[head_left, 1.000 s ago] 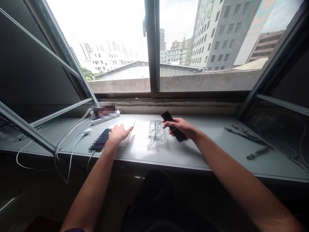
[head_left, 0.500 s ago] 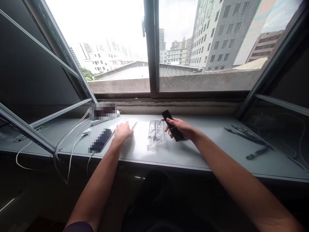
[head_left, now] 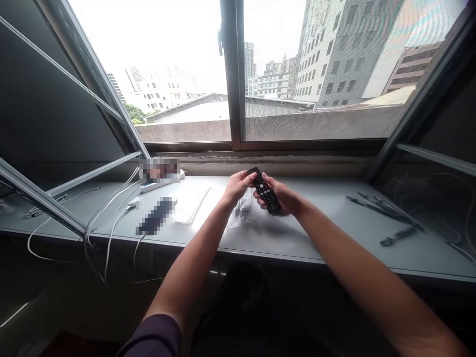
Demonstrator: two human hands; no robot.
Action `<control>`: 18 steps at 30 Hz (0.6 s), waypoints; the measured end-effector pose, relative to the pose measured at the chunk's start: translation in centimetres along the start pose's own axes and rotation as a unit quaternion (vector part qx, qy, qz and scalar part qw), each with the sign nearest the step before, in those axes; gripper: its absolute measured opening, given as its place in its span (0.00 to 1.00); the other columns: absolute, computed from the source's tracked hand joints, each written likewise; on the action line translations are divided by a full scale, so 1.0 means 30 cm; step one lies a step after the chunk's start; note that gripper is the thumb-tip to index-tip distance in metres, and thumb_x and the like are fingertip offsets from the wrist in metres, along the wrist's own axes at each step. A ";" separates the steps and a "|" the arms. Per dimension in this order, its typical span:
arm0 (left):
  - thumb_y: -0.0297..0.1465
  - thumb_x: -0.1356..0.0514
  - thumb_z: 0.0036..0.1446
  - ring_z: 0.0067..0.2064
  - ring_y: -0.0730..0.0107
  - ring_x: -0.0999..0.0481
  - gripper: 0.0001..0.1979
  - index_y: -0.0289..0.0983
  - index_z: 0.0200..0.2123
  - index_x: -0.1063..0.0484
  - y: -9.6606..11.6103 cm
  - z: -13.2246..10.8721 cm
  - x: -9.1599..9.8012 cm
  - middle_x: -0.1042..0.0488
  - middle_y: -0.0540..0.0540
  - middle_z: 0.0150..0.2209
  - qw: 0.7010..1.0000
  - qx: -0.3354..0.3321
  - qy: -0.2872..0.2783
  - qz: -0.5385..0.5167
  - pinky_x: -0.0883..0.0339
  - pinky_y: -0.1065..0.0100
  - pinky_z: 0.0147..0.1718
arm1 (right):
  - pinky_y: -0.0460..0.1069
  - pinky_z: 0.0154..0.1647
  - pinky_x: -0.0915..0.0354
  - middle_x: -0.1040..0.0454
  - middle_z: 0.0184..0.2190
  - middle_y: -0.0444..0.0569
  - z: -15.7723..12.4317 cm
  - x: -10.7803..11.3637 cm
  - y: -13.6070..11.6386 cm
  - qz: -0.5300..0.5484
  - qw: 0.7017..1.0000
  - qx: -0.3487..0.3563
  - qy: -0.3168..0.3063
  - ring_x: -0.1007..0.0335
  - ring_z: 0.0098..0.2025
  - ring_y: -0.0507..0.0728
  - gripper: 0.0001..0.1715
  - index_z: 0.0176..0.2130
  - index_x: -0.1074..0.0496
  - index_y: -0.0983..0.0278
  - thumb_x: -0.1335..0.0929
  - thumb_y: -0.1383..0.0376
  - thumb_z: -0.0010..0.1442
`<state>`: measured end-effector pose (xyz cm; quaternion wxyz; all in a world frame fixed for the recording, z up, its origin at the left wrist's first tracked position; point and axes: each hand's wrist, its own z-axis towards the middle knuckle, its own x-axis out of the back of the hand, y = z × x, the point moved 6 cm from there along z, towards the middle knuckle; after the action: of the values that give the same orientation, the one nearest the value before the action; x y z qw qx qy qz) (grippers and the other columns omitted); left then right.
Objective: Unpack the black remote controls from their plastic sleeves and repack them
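Note:
A black remote control [head_left: 264, 190] is held over the grey window ledge [head_left: 320, 228], buttons facing up. My right hand [head_left: 284, 197] grips its lower half from beneath. My left hand [head_left: 237, 187] closes on its top end from the left. Under my hands lies a clear plastic bag [head_left: 241, 210] holding batteries, partly hidden by my left wrist. A flat transparent sleeve [head_left: 191, 203] lies on the ledge to the left of the bag.
A blurred phone [head_left: 156, 216] on a white cable [head_left: 111, 233] lies left of the sleeve. A white power strip [head_left: 159, 184] sits at the back left. Black cables and a tool [head_left: 390, 223] lie at the right. An open window frame [head_left: 55, 198] juts in from the left.
My left hand left the flat sleeve and moved right to take hold of the remote's top end. My right hand turned the remote so its buttons face up.

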<state>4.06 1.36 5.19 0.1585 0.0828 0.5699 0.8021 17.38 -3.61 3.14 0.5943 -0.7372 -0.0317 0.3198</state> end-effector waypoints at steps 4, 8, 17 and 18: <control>0.52 0.27 0.57 0.42 0.61 0.18 0.27 0.32 0.42 0.19 -0.010 0.014 0.030 0.16 0.40 0.41 0.999 -0.004 0.022 -0.032 0.25 0.60 0.50 | 0.47 0.19 0.35 0.21 0.35 0.54 0.006 0.016 -0.017 0.033 0.999 0.018 0.007 0.31 0.24 0.55 0.27 0.53 0.27 0.65 0.45 0.51 0.81; 0.55 0.37 0.66 0.45 0.57 0.15 0.27 0.35 0.46 0.19 -0.013 0.020 0.085 0.15 0.38 0.43 0.997 -0.025 0.069 -0.005 0.25 0.59 0.48 | 0.45 0.17 0.38 0.23 0.34 0.52 0.001 0.019 -0.018 0.068 0.997 0.013 -0.013 0.35 0.23 0.53 0.23 0.54 0.26 0.66 0.42 0.56 0.79; 0.49 0.45 0.72 0.40 0.62 0.16 0.22 0.37 0.44 0.20 -0.048 -0.002 0.186 0.15 0.40 0.37 0.974 -0.076 0.165 0.138 0.28 0.65 0.40 | 0.47 0.19 0.36 0.28 0.32 0.52 -0.011 0.032 -0.037 0.169 0.985 0.008 0.026 0.37 0.26 0.55 0.23 0.57 0.27 0.69 0.37 0.62 0.68; 0.48 0.45 0.72 0.40 0.62 0.16 0.22 0.37 0.44 0.20 -0.053 -0.002 0.192 0.15 0.41 0.37 0.972 -0.079 0.170 0.145 0.29 0.65 0.40 | 0.46 0.19 0.35 0.28 0.32 0.52 -0.011 0.036 -0.037 0.180 0.983 0.007 0.029 0.37 0.26 0.55 0.23 0.57 0.27 0.69 0.36 0.62 0.67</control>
<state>-1.11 3.79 3.41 -0.0525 0.0138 0.5055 0.8611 18.78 -3.12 3.68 0.5329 -0.7357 0.1205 0.4003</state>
